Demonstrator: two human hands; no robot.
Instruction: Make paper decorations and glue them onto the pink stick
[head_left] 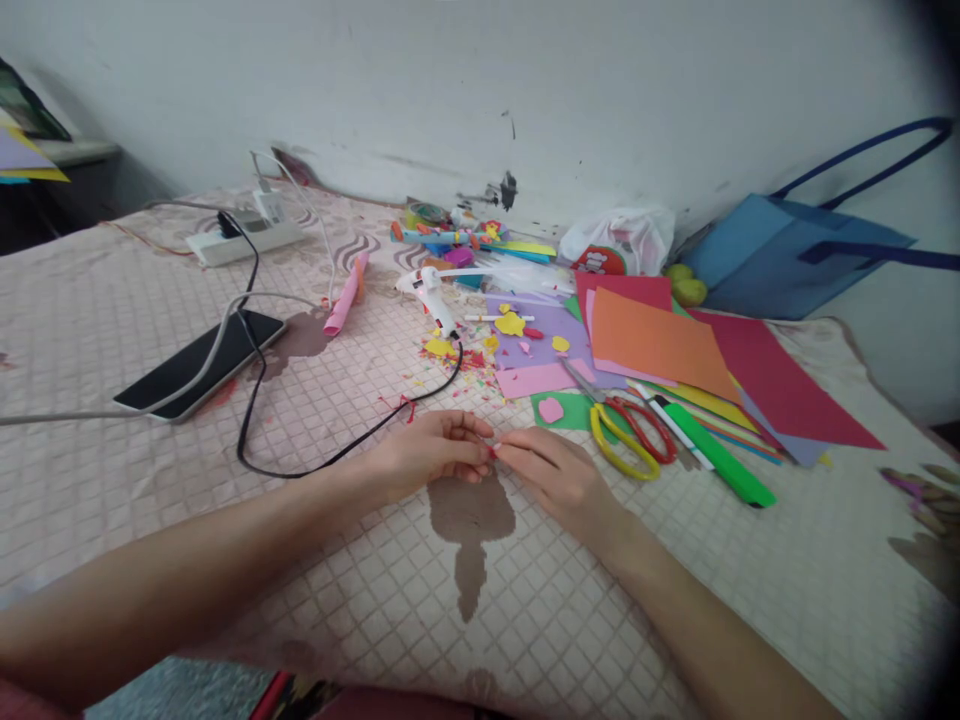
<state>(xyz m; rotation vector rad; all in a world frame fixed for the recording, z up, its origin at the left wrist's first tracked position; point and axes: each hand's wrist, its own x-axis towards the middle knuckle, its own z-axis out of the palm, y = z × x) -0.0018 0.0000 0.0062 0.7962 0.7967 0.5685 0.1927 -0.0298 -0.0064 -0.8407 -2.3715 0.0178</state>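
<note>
My left hand (442, 447) and my right hand (551, 470) meet fingertip to fingertip above the patterned cloth. Pinched between them is a tiny red and pink piece (493, 452), mostly covered by the fingers, so I cannot make out its kind. Both hands are closed. Just beyond my right hand lies a green paper piece (577, 412) with a pink cut-out shape (550, 410) on it. Scissors (622, 440) with yellow and red handles rest to the right. A white glue gun (435, 300) lies past my left hand, its black cord curving leftward.
Colored sheets (660, 345), a green cutter (720, 455) and a marker (675, 425) lie on the right. Paper scraps (472, 360) litter the middle. A phone (202, 365), cables and a power strip (244, 243) are on the left. A blue bag (795, 255) stands against the wall.
</note>
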